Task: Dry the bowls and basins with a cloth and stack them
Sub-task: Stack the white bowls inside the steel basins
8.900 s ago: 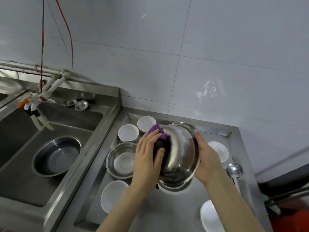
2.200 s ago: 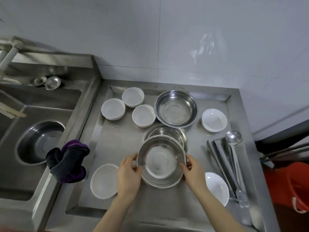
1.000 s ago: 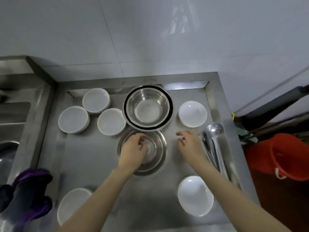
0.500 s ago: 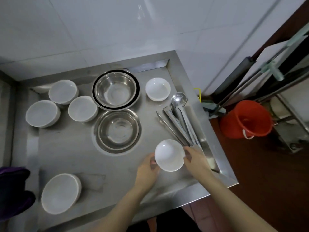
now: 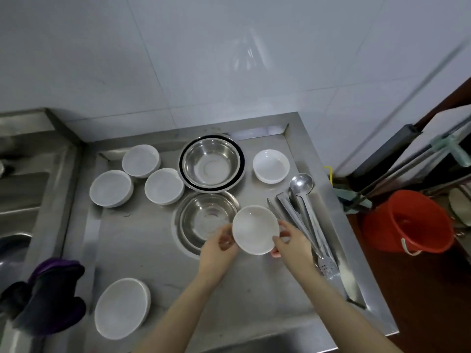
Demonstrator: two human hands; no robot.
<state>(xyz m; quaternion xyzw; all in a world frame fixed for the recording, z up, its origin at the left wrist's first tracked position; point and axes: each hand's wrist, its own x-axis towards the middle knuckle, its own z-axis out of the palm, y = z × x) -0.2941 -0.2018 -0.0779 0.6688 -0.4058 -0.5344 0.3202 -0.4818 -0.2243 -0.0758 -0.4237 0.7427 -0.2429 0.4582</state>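
I hold a small white bowl (image 5: 254,229) above the steel counter (image 5: 153,250), its opening facing up. My left hand (image 5: 219,247) grips its left rim and my right hand (image 5: 290,244) grips its right rim. Just left of it sits a steel basin (image 5: 201,217) with another nested inside. Behind that stands a larger steel basin (image 5: 211,164). The purple and black cloth (image 5: 48,296) hangs on the counter's left edge, away from both hands.
Three white bowls (image 5: 141,160) (image 5: 110,188) (image 5: 164,186) cluster at the back left, one (image 5: 271,165) at the back right, one (image 5: 122,307) front left. A ladle (image 5: 302,186) and tongs (image 5: 295,220) lie on the right. An orange bucket (image 5: 407,222) stands on the floor.
Both hands left the nested steel basins, took the white bowl from the front right of the counter and lifted it up and back, close to the basins.
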